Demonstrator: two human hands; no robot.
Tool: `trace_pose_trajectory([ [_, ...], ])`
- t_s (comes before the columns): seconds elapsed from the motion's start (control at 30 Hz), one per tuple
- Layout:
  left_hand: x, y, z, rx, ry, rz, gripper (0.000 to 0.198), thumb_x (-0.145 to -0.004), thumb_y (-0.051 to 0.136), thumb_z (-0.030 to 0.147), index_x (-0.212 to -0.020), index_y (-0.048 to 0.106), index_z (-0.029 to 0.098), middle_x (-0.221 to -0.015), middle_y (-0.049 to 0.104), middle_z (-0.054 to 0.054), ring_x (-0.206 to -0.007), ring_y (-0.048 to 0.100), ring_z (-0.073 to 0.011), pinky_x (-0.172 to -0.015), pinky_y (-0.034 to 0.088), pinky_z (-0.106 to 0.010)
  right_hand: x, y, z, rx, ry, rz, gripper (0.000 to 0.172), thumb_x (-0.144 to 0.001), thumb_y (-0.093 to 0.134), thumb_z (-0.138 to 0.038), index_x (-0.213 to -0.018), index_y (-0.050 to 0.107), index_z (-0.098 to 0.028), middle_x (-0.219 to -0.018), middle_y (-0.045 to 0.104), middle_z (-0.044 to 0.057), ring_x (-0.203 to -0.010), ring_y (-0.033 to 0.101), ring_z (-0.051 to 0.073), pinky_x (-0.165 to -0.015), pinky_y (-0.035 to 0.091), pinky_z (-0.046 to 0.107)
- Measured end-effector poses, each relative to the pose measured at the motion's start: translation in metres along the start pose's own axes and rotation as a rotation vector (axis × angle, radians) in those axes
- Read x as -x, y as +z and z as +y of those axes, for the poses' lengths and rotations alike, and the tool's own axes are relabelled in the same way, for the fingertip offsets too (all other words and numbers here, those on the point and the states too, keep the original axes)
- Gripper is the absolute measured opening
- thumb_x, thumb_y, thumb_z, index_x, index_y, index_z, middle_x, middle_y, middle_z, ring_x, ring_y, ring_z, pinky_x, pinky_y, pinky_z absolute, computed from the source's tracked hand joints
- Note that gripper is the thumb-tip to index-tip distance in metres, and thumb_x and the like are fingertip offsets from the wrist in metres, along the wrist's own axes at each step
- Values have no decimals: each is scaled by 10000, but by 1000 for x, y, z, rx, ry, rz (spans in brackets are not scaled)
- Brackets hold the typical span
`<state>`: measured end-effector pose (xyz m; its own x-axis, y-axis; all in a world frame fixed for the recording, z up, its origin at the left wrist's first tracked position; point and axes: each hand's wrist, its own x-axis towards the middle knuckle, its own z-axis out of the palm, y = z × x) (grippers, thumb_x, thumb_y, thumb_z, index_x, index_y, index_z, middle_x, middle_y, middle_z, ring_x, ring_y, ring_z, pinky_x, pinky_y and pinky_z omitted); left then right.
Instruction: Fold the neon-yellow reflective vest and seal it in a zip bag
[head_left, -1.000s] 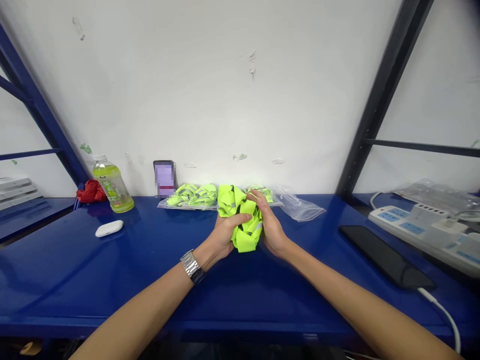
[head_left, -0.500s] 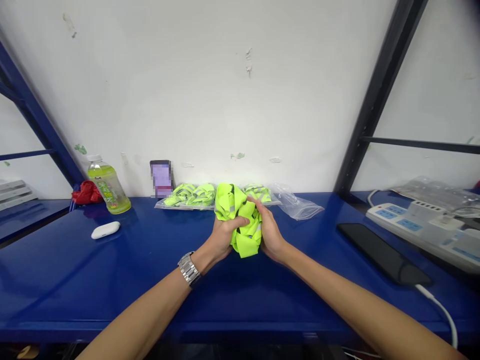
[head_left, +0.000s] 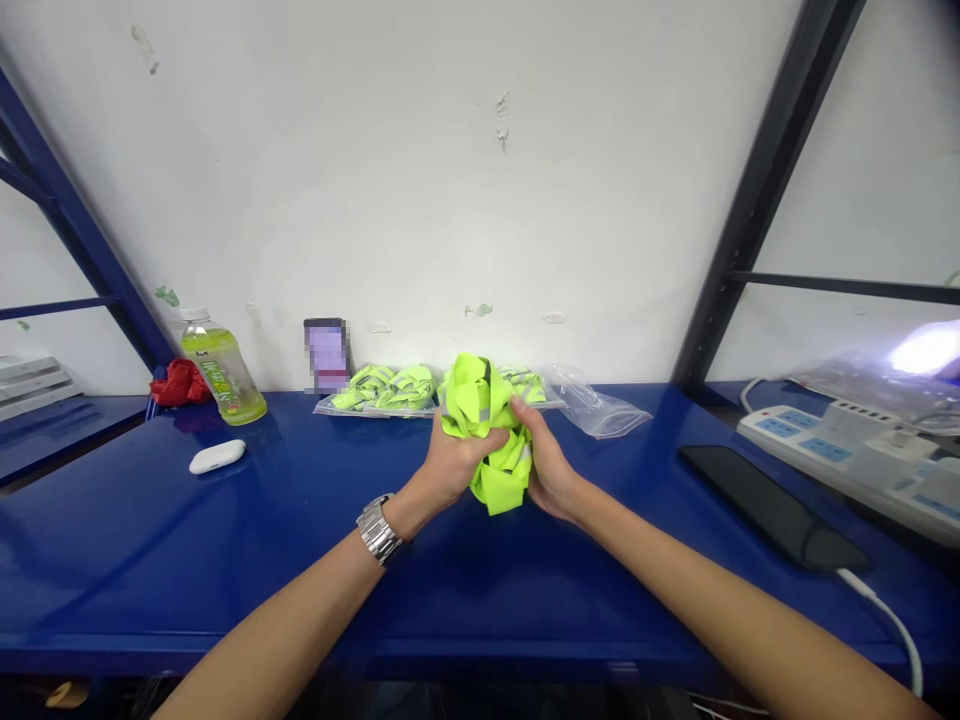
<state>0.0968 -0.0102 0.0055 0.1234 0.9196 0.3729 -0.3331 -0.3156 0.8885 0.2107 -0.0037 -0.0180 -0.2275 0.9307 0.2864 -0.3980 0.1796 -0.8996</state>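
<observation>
Between my hands is a bundled neon-yellow reflective strap (head_left: 501,480), folded over on itself with grey and black bits showing. My left hand (head_left: 452,458) grips it from the left, thumb laid across its front. My right hand (head_left: 550,462) is pressed against its right side, fingers curving behind it where I cannot see them. Behind the bundle, by the wall, lie clear plastic bags (head_left: 405,390) with similar neon-yellow bundles in them. To their right is a crumpled clear bag (head_left: 600,405) with nothing visible inside.
On the blue table (head_left: 300,560) are a drink bottle (head_left: 225,370), a white earphone case (head_left: 217,457), a red cloth bundle (head_left: 180,384) and a propped phone (head_left: 328,355). A black phone (head_left: 772,505) with a white cable lies right, near a power strip (head_left: 847,440).
The bundle and both hands sit slightly further right in view, as does the whole scene. My left hand's grip looks tighter, and the strap's top is more bunched.
</observation>
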Motion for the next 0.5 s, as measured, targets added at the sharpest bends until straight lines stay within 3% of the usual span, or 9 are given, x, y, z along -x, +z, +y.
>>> trace_pose_trajectory([
  [0.1, -5, -7, 7, -74, 120, -12, 243, -591, 794, 187, -791, 665, 143, -823, 693, -38, -760, 643, -189, -733, 533, -294, 7, 7, -3, -131, 61, -118, 492, -814, 612, -495, -1227, 575, -231, -1157, 674, 57, -1100, 613, 274, -900, 518, 395],
  [0.2, -6, -6, 6, -59, 168, -2, 244, -589, 795, 178, -793, 663, 147, -833, 702, -40, -787, 652, -199, -752, 533, -294, 12, 12, -1, -281, 42, -156, 463, -760, 709, -417, -1181, 599, -260, -1149, 676, 27, -1069, 628, 248, -892, 519, 362],
  [0.5, 10, 13, -7, 278, -5, 79, 346, -638, 707, 204, -977, 679, 139, -922, 724, -40, -953, 663, -265, -886, 523, -377, 14, 17, -3, -358, 66, -107, 459, -711, 740, -473, -1100, 660, -241, -1134, 685, 37, -1119, 601, 266, -930, 504, 371],
])
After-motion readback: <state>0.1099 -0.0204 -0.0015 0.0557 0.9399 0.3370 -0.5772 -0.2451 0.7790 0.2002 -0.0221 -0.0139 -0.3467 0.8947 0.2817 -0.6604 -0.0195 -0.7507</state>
